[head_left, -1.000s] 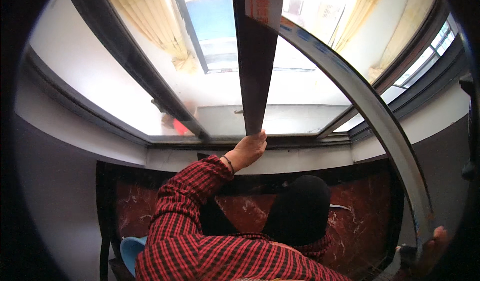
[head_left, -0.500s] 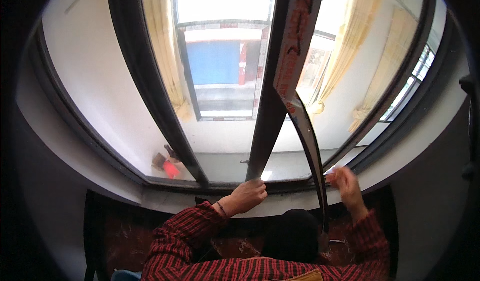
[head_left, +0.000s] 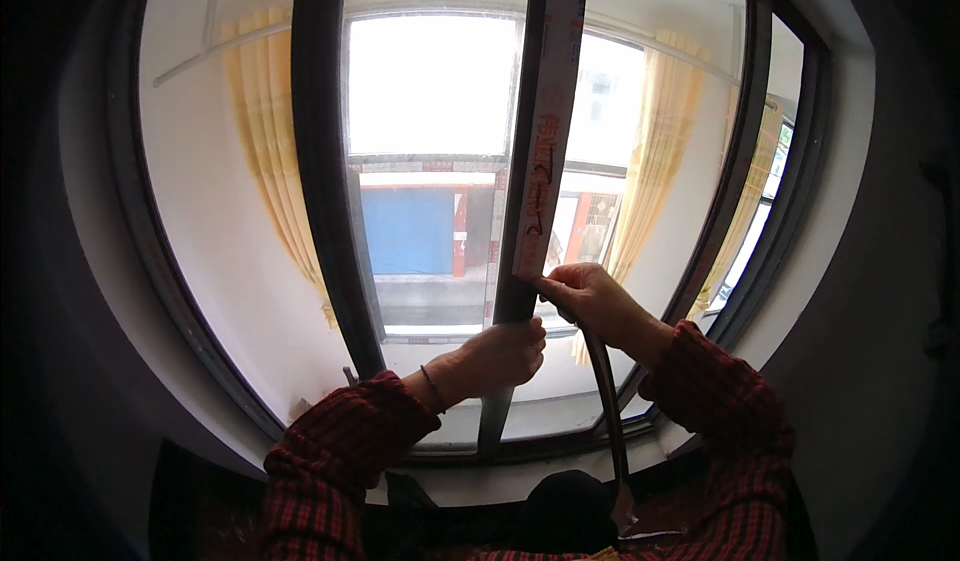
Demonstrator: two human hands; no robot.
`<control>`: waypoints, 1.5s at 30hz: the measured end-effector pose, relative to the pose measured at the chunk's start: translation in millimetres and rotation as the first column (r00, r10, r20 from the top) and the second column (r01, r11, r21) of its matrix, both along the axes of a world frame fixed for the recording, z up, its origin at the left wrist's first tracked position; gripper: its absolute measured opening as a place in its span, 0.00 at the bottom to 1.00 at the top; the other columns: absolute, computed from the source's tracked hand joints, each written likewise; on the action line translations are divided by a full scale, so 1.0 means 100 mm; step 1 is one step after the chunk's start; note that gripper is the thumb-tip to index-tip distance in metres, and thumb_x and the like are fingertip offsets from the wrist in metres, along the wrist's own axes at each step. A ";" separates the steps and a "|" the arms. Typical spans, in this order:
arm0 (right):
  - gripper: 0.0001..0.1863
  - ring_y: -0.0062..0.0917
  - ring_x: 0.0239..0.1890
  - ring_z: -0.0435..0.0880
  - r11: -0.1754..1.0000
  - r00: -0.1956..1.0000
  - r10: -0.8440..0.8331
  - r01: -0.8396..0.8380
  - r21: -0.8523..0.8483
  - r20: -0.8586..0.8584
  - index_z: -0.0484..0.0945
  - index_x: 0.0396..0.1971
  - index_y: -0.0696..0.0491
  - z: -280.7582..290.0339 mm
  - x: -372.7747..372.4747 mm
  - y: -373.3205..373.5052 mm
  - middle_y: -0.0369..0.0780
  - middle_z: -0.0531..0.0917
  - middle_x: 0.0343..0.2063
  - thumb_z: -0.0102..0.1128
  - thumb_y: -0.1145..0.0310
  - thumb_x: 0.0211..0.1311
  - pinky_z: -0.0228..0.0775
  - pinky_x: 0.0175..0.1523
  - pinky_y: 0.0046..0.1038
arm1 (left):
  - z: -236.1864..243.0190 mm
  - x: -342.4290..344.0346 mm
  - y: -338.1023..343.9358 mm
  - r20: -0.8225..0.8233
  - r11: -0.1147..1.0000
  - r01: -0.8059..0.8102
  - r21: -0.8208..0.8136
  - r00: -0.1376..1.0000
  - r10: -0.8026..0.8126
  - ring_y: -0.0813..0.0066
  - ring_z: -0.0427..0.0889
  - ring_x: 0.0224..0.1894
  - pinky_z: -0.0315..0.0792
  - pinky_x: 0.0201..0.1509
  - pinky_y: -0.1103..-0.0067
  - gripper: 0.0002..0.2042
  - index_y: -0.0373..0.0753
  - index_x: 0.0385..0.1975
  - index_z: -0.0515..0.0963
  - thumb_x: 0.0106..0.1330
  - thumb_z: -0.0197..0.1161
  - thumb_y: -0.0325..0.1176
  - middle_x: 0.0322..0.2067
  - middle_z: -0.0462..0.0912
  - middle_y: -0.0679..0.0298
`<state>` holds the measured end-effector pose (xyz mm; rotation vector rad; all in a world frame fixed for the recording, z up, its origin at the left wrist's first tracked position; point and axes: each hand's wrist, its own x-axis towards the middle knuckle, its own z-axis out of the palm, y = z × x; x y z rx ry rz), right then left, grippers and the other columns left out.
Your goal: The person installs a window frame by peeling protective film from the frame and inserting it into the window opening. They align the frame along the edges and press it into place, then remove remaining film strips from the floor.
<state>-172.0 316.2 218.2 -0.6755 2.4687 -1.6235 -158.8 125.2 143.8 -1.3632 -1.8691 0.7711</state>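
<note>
A dark upright window frame bar (head_left: 493, 426) stands in the middle, its upper part covered by a white protective film strip (head_left: 548, 161) with red print. My left hand (head_left: 497, 359) is closed round the bar below the end of the stuck film. Just to the right, my right hand (head_left: 600, 306) pinches the strip at the place where it leaves the bar. From under that hand the peeled length (head_left: 608, 401) hangs down in a narrow curve towards my lap. The fingertips of the right hand partly hide the peeling edge.
Another dark frame bar (head_left: 325, 161) stands to the left, with glass panes on both sides. Yellow curtains (head_left: 275, 141) hang behind the glass. A pale sill (head_left: 645, 453) runs below the window, and a dark rounded shape (head_left: 570, 506) sits at the lower middle.
My view has tilted up. The left hand has moved higher along the bar. My right hand has gone from beside the hanging strip up to the peeling point and pinches it there.
</note>
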 end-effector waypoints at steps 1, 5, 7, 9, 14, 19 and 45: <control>0.23 0.12 0.19 0.68 0.998 0.998 0.048 -0.049 -0.028 -0.040 0.81 0.27 0.58 0.01 0.04 -0.08 0.30 0.73 0.17 0.58 0.52 0.72 0.61 0.24 0.19 | -0.01 0.02 -0.12 -0.041 1.000 0.016 -0.002 0.999 -0.016 0.74 0.79 0.38 0.68 0.59 0.78 0.03 0.44 0.20 0.78 0.51 0.64 0.32 0.24 0.78 0.69; 0.18 0.09 0.14 0.65 1.000 0.997 -0.012 0.012 0.000 -0.076 0.78 0.31 0.55 0.15 0.26 -0.07 0.28 0.71 0.16 0.58 0.54 0.73 0.58 0.19 0.16 | -0.07 0.03 -0.37 -0.075 0.996 0.068 0.063 0.995 -0.064 0.76 0.78 0.38 0.67 0.60 0.79 0.01 0.46 0.20 0.79 0.50 0.64 0.32 0.24 0.79 0.73; 0.17 0.08 0.14 0.67 0.998 0.994 -0.055 0.055 -0.009 -0.098 0.77 0.33 0.54 0.28 0.44 0.07 0.28 0.71 0.17 0.57 0.55 0.74 0.59 0.17 0.13 | -0.10 0.00 -0.43 -0.095 0.993 0.081 0.088 0.993 -0.073 0.77 0.79 0.39 0.66 0.62 0.80 0.02 0.46 0.20 0.79 0.50 0.65 0.31 0.24 0.79 0.74; 0.15 0.07 0.13 0.67 0.992 0.984 -0.129 0.128 -0.021 -0.125 0.75 0.32 0.53 0.44 0.64 0.27 0.28 0.70 0.17 0.57 0.56 0.73 0.58 0.16 0.12 | -0.12 -0.06 -0.45 -0.096 0.993 0.082 0.079 0.993 -0.074 0.77 0.78 0.38 0.67 0.61 0.80 0.03 0.47 0.20 0.79 0.51 0.65 0.30 0.23 0.79 0.74; 0.13 0.10 0.12 0.66 0.950 0.943 -0.305 0.291 -0.115 -0.133 0.75 0.30 0.53 0.82 1.31 0.71 0.30 0.70 0.14 0.58 0.59 0.73 0.56 0.16 0.14 | -0.23 -0.17 -0.50 -0.041 0.990 0.075 0.116 0.997 -0.070 0.73 0.78 0.37 0.68 0.60 0.77 0.05 0.44 0.19 0.74 0.54 0.62 0.32 0.24 0.76 0.69; 0.10 0.09 0.08 0.67 0.899 0.887 -0.415 0.366 -0.243 -0.200 0.74 0.34 0.51 0.87 1.93 1.14 0.29 0.73 0.12 0.59 0.61 0.73 0.58 0.11 0.12 | -0.31 -0.21 -0.53 -0.068 0.985 0.107 0.135 0.993 -0.098 0.75 0.78 0.36 0.69 0.57 0.78 0.06 0.45 0.19 0.74 0.54 0.64 0.31 0.23 0.76 0.71; 0.32 0.24 0.30 0.76 0.772 0.405 -0.294 0.634 0.035 -0.866 0.77 0.49 0.58 1.28 0.17 1.48 0.38 0.78 0.29 0.48 0.39 0.73 0.70 0.37 0.32 | -0.34 -0.33 -0.61 -0.154 0.971 0.148 0.186 0.981 -0.120 0.72 0.78 0.33 0.70 0.54 0.78 0.05 0.46 0.17 0.75 0.49 0.65 0.31 0.21 0.76 0.69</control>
